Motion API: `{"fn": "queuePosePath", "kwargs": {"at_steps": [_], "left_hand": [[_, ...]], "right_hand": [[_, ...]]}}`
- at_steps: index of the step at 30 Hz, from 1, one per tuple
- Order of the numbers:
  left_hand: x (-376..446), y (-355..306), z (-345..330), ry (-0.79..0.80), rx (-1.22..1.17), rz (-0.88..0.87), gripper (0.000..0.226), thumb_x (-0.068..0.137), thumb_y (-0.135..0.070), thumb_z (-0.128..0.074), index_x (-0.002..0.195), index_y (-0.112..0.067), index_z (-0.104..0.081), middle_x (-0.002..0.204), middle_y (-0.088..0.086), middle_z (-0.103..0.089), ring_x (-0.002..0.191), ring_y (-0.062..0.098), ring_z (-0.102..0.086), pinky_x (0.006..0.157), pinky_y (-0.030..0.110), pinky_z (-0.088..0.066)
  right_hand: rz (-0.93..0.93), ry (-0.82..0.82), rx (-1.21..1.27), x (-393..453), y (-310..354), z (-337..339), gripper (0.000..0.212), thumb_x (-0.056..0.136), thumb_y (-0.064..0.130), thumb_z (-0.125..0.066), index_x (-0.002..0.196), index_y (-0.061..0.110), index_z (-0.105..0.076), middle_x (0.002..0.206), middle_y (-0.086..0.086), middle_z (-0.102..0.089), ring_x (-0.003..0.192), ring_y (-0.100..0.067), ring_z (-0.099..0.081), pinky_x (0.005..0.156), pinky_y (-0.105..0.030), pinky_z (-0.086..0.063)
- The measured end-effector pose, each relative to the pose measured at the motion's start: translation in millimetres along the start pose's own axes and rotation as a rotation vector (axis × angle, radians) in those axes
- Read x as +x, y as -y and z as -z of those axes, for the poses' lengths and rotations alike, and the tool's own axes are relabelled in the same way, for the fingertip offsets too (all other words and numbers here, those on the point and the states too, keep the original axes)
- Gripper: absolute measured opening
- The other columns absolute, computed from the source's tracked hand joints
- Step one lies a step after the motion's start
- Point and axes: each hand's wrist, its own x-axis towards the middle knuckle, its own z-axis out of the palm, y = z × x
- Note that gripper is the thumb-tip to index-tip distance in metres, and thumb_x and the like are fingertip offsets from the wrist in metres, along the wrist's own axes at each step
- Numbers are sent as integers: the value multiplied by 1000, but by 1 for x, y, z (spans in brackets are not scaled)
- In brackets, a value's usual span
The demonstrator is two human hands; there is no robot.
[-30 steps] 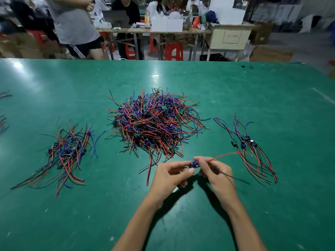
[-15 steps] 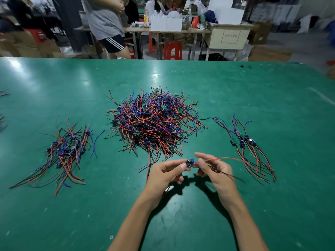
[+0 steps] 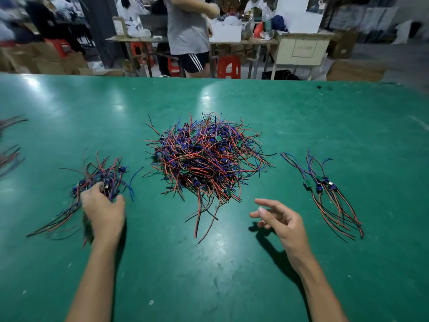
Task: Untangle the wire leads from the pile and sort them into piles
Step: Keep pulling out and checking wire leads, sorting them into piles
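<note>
A big tangled pile of red, blue and black wire leads lies mid-table on the green table. Left of it is a sorted left pile; on the right lies a smaller right pile of a few leads. My left hand is over the left pile's near side, fingers curled round a wire lead with a small dark part; motion blur hides the grip's detail. My right hand hovers between the big pile and the right pile, fingers loosely spread, holding nothing.
More leads lie at the table's far left edge. Beyond the far edge a person in a grey shirt stands by workbenches, red stools and cardboard boxes. Bare green surface lies in front of the piles.
Both hands held one lead together in front of the big pile. My left hand has carried it left to the left pile. My right hand let go and opened.
</note>
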Motion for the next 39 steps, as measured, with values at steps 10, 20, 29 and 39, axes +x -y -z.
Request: {"fn": "queuePosePath", "kwargs": {"at_steps": [10,20,29,39], "left_hand": [[-123,-70,-72,240,-92,-659,21,86,-12,-71,105,-20,-71,113,-1,-58,112,19,-52,98,34,-41],[-144,-74,-81,359,-116,-593,27,88,-10,-68,111,-24,-68,109,-10,-62,106,15,-53,95,39,-44],[-148,-71,-73,414,-141,-733,12,94,-43,-65,105,-43,-70,128,-25,-53,126,-2,-39,94,28,-20],[-161,-70,-71,395,-377,-782,6,94,-24,-70,99,-27,-71,93,-18,-65,79,0,-61,82,23,-39]], "right_hand": [[108,-228,-755,38,-16,-45,19,86,58,-68,101,47,-71,81,15,-65,69,0,-60,63,-25,-43],[166,-189,-712,40,-27,-60,12,96,40,-64,100,33,-73,99,15,-73,91,-6,-66,80,-28,-50],[-20,107,54,15,-13,-34,25,97,34,-64,119,24,-62,82,-14,-77,61,-11,-59,59,-16,-46],[47,215,120,9,-6,-25,29,88,22,-76,117,18,-73,102,-5,-76,91,-10,-67,82,-20,-53]]}}
